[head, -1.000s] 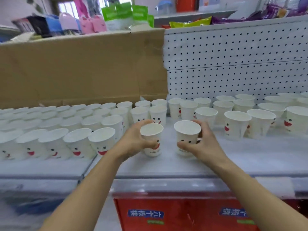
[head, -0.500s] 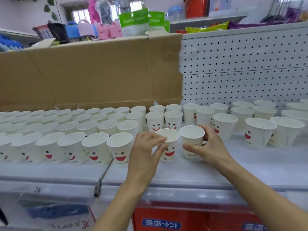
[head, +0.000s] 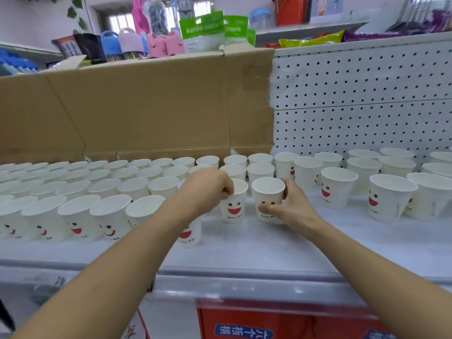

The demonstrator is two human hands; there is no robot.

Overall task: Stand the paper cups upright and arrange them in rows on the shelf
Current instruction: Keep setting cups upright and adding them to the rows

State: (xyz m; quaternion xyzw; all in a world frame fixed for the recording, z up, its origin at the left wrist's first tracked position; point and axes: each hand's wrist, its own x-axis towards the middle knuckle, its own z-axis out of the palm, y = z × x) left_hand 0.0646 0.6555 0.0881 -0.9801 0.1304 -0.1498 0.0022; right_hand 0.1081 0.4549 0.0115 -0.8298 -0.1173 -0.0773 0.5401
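1. Both held cups now sit further back on the shelf (head: 269,245) than half a second ago, close to the cups behind them, and the left hand (head: 208,189) has shifted from the near side of its cup to the left edge of the rim.
2. Left hand: fingers curled, pinching the rim of the left cup (head: 234,209); whether the thumb is inside the mouth cannot be told.
3. Right hand (head: 291,209): thumb across the front wall of the right cup (head: 267,192), fingers wrapped round its far side.
4. Both cups stand upright in the centre of the frame, just beside each other, smiley faces forward.
5. Handling, as a judgement: thin paper, very light, easily tipped by a brush of the wrist and easily dented. The rolled rim is the stiffest part; a gentle hold there or low on the wall suits best.
6. Every mouth that shows is empty, with nothing inside.
7. Packed rows (head: 97,182) fill the left of the frame; loose cups (head: 391,196) stand spaced out at the right, some looking tilted.
8. Behind are a cardboard box (head: 146,106), its inside unseen, and a pegboard (head: 354,94).
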